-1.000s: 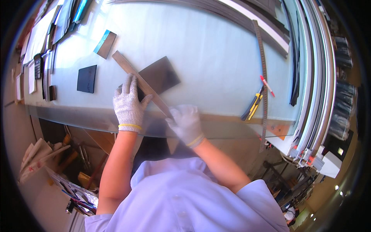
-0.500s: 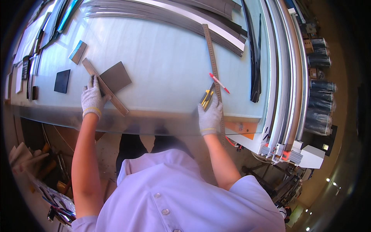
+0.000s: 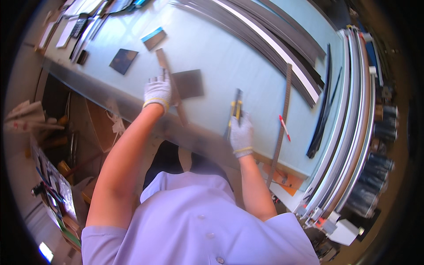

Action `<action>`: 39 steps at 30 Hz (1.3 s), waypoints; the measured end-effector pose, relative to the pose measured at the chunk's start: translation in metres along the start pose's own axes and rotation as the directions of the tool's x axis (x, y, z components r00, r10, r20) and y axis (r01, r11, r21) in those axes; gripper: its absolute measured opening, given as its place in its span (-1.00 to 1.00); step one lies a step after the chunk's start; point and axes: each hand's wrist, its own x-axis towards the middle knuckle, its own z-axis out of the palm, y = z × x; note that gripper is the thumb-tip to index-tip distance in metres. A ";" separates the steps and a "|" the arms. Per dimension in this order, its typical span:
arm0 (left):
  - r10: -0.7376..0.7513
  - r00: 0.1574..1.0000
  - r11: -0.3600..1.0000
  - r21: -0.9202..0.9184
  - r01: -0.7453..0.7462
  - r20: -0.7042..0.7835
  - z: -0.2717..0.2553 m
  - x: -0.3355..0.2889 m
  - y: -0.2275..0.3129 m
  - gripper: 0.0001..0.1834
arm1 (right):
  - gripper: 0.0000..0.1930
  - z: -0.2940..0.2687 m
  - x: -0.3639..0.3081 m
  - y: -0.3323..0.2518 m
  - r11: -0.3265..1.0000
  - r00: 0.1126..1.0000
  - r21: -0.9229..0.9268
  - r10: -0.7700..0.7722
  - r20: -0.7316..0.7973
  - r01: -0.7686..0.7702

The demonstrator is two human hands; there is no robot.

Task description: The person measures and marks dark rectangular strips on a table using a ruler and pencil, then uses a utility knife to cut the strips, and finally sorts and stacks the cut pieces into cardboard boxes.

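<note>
My left hand (image 3: 157, 92), in a pale grey knitted glove, lies with fingers stretched out against a narrow brown bar (image 3: 177, 100). The bar lies across the left edge of a dark grey square piece (image 3: 189, 83). In its matching glove, my right hand (image 3: 241, 136) is closed on a yellow and black utility knife (image 3: 237, 108), somewhat blurred, its tip pointing away from me. The knife is over the table, between the square piece and a long ruler (image 3: 285, 99). A red and white pen (image 3: 285, 128) lies at the ruler.
A dark square piece (image 3: 123, 61) and a blue-edged small piece (image 3: 154, 38) lie left on the glass-topped table (image 3: 247, 57). Long grey strips (image 3: 274, 48) stretch across the back. Black strips (image 3: 324, 106) and a metal rail assembly (image 3: 353, 128) are at the right.
The view has turned, shifting the table in the picture. My right hand has moved left with the knife, away from the ruler and pen. My left hand stays at the bar.
</note>
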 end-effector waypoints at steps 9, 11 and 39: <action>0.007 0.997 0.999 -0.040 -0.010 -0.075 0.030 0.014 -0.009 0.46 | -0.36 0.098 0.049 -0.135 0.827 0.870 -0.439 -0.115 0.480 0.351; 0.001 0.996 0.997 -0.081 -0.008 -0.089 0.026 0.010 -0.008 0.45 | -0.36 0.110 0.054 -0.137 0.800 0.848 -0.440 -0.152 0.508 0.407; 0.030 0.989 0.997 -0.059 -0.039 -0.142 0.022 0.014 -0.005 0.37 | -0.40 0.118 0.057 -0.126 0.788 0.792 -0.284 -0.376 0.482 0.547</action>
